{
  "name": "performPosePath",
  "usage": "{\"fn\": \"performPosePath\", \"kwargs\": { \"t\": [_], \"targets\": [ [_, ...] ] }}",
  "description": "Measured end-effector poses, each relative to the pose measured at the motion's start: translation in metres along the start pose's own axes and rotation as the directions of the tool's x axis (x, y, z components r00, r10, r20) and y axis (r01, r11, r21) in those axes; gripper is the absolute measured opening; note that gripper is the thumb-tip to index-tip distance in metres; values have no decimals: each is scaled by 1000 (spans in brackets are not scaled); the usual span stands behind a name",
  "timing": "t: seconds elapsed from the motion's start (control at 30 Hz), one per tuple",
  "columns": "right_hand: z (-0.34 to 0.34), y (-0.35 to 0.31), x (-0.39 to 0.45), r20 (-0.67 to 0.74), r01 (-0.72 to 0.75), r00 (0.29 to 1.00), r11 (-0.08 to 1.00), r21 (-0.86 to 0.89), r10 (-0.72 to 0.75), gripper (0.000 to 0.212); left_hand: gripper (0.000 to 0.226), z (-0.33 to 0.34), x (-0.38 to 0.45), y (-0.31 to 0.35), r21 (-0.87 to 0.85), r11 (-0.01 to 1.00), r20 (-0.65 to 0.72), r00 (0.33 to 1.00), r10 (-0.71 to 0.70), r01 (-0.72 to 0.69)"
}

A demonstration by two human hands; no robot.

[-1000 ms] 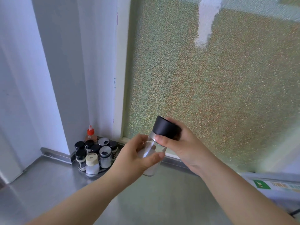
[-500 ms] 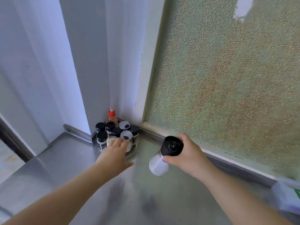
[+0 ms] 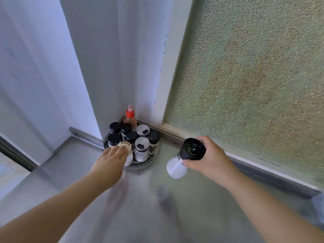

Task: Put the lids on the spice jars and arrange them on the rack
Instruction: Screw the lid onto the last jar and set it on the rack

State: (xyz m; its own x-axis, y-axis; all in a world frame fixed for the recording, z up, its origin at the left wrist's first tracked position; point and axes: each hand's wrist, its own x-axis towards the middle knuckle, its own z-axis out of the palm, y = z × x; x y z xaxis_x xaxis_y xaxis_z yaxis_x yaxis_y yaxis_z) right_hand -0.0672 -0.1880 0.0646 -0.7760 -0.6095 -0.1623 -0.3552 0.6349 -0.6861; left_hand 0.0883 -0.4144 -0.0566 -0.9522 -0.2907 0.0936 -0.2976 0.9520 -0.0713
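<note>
Your right hand (image 3: 208, 159) curls round the black screw lid of a clear glass spice jar (image 3: 175, 166) holding white powder, carrying it tilted above the steel bench (image 3: 70, 172), just right of the round rack (image 3: 140, 166) in the far corner. Your left hand (image 3: 109, 161) reaches onto the rack's near edge, its fingers laid over the cream-lidded white jar (image 3: 128, 156); whether they grip it is hard to tell. Black-lidded jars (image 3: 114, 127) and silver-lidded jars (image 3: 141, 148) stand crowded on the rack, with a red-capped squeeze bottle (image 3: 130, 116) behind them.
</note>
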Motion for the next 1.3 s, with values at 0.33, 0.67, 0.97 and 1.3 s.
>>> {"fn": "performPosePath", "kwargs": {
  "t": [0.33, 0.67, 0.97, 1.3],
  "targets": [
    [25, -10, 27, -9, -9, 1000, 1000, -13, 9, 52, 58, -15, 17, -47, -191, 972, 210, 973, -96, 137],
    [65, -16, 89, -13, 97, 995, 995, -21, -98, 54, 71, -7, 34, -33, -162, 987, 89, 996, -8, 22],
    [93, -16, 126, 53, 93, 995, 993, -67, -90, 56, 74, 6, 28, -39, 59, 989, -49, 989, 138, -135],
    [90, -17, 127, 167, 161, 975, 985, -69, -148, 62, 55, 3, 45, -25, -123, 987, -84, 992, 91, -101]
  ]
}}
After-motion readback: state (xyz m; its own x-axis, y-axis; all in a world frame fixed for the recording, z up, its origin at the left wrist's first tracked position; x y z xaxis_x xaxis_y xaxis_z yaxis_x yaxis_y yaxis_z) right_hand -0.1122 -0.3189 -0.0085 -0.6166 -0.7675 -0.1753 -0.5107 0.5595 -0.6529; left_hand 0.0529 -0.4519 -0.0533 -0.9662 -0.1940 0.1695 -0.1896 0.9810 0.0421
